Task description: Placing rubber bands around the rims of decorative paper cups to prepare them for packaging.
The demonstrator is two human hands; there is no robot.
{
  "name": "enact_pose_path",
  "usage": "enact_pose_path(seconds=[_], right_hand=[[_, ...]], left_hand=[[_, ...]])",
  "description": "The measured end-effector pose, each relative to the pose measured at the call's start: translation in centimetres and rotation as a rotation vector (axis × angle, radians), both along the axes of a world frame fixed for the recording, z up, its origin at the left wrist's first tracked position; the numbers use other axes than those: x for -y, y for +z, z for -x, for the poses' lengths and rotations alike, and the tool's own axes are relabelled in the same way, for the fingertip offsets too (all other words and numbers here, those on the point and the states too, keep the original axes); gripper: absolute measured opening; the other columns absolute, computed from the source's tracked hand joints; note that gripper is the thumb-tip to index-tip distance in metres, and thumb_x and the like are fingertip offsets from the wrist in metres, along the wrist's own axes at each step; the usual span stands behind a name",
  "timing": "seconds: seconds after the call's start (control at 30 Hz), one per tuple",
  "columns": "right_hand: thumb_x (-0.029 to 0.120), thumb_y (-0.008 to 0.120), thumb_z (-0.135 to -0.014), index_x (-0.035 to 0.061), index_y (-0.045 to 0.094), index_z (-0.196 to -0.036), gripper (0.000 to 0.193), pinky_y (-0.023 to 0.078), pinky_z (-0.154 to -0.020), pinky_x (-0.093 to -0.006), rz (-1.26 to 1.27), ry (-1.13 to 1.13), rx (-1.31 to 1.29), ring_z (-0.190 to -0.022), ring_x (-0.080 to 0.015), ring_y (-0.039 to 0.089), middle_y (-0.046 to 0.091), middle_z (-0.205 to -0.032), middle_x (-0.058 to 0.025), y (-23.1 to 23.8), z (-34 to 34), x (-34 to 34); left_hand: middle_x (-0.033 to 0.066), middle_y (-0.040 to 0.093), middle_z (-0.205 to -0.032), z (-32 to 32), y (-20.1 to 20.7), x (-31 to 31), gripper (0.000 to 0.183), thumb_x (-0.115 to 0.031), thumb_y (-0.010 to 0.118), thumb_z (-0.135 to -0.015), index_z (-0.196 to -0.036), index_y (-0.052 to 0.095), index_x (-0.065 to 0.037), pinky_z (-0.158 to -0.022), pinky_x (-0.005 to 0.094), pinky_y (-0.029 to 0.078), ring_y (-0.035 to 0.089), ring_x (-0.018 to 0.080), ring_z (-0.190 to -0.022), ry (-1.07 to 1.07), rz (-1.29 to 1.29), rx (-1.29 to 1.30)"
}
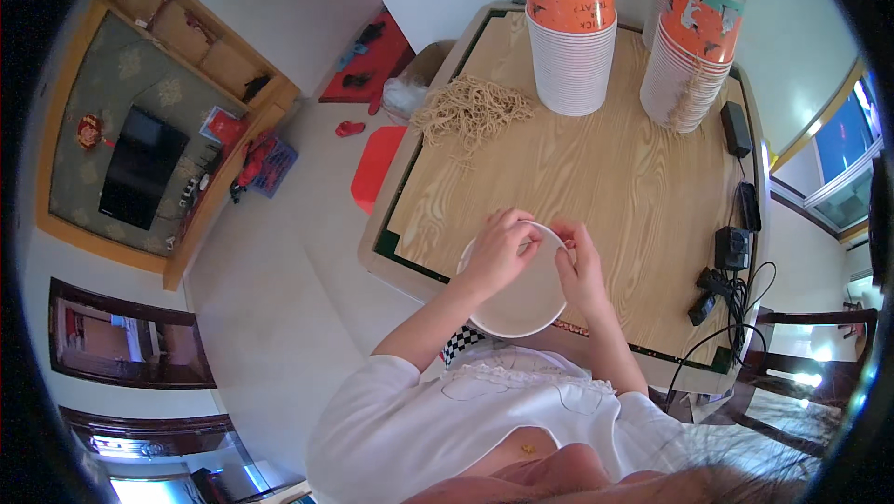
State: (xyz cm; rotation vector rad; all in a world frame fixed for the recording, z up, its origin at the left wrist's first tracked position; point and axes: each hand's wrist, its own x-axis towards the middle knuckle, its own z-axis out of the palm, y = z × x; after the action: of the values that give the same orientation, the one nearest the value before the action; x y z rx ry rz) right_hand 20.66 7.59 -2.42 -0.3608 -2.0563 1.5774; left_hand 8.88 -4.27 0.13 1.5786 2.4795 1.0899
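A round white paper bucket (523,307) is at the near edge of the table, its open mouth facing me and its inside showing pale. My left hand (507,248) reaches over the far-left rim, fingers bent and pinching near the edge. At the far-right rim, my right hand (579,267) has thumb and fingers closed on the bucket's wall. The two hands are close together with a small gap between the fingertips. Whether a thin cord lies in either pinch is too small to tell. A loose heap of tan twine (473,115) lies at the table's far left.
Two tall stacks of nested paper buckets, a left stack (573,62) and a right stack (684,85), stand at the back with orange-and-green printed tops. Tan strands hang on the right stack. Black power adapters (732,248) and cables line the right edge. A red stool (377,169) stands left.
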Motion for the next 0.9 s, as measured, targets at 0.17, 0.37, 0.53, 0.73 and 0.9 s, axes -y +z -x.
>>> enact_pose_path(seconds=[0.17, 0.37, 0.53, 0.73, 0.9], right_hand=[[-0.005, 0.048, -0.079, -0.0007, 0.049, -0.112, 0.033, 0.044, -0.085, -0.0343, 0.023, 0.010, -0.002, -0.097, -0.0268, 0.054, 0.055, -0.101, -0.0144, 0.02, 0.03, -0.05], [-0.005, 0.048, -0.078, 0.0001, 0.050, -0.109, 0.032, 0.044, -0.085, -0.0344, 0.002, 0.024, 0.010, -0.097, -0.0270, 0.054, 0.055, -0.101, -0.0140, 0.18, 0.06, -0.13], [-0.005, 0.048, -0.078, 0.0003, 0.050, -0.108, 0.031, 0.044, -0.085, -0.0344, 0.005, 0.022, 0.018, -0.097, -0.0274, 0.054, 0.055, -0.100, -0.0140, 0.44, 0.07, -0.13], [-0.005, 0.047, -0.078, 0.0008, 0.050, -0.108, 0.030, 0.043, -0.084, -0.0336, -0.007, 0.020, 0.008, -0.096, -0.0273, 0.054, 0.055, -0.100, -0.0136, 0.34, -0.02, -0.07], [-0.005, 0.047, -0.078, 0.0011, 0.051, -0.107, 0.029, 0.043, -0.083, -0.0333, 0.002, 0.031, 0.005, -0.095, -0.0264, 0.054, 0.054, -0.099, -0.0130, 0.30, 0.06, -0.20]], left_hand=[[0.0049, 0.057, -0.097, -0.01, 0.16, -0.05, 0.011, -0.009, 0.068, -0.069, -0.077, 0.060, -0.010, -0.083, 0.0379, 0.038, 0.053, 0.0230, -0.098, -0.002, 0.031, -0.027], [0.0046, 0.058, -0.094, -0.06, 0.28, -0.04, 0.010, -0.009, 0.068, -0.070, -0.077, 0.060, -0.009, -0.082, 0.0375, 0.038, 0.055, 0.0230, -0.093, 0.010, -0.003, -0.042], [0.0051, 0.058, -0.092, -0.07, 0.34, -0.12, 0.009, -0.010, 0.067, -0.072, -0.077, 0.059, -0.008, -0.083, 0.0377, 0.039, 0.056, 0.0235, -0.091, 0.044, -0.046, -0.003], [0.0057, 0.057, -0.092, -0.14, 0.38, -0.04, 0.013, -0.010, 0.067, -0.072, -0.079, 0.057, -0.008, -0.084, 0.0383, 0.039, 0.056, 0.0240, -0.091, 0.037, -0.040, -0.030], [0.0067, 0.058, -0.098, -0.22, 0.61, 0.05, 0.012, -0.009, 0.068, -0.072, -0.080, 0.059, -0.007, -0.087, 0.0390, 0.039, 0.055, 0.0263, -0.097, 0.027, 0.015, -0.016]])
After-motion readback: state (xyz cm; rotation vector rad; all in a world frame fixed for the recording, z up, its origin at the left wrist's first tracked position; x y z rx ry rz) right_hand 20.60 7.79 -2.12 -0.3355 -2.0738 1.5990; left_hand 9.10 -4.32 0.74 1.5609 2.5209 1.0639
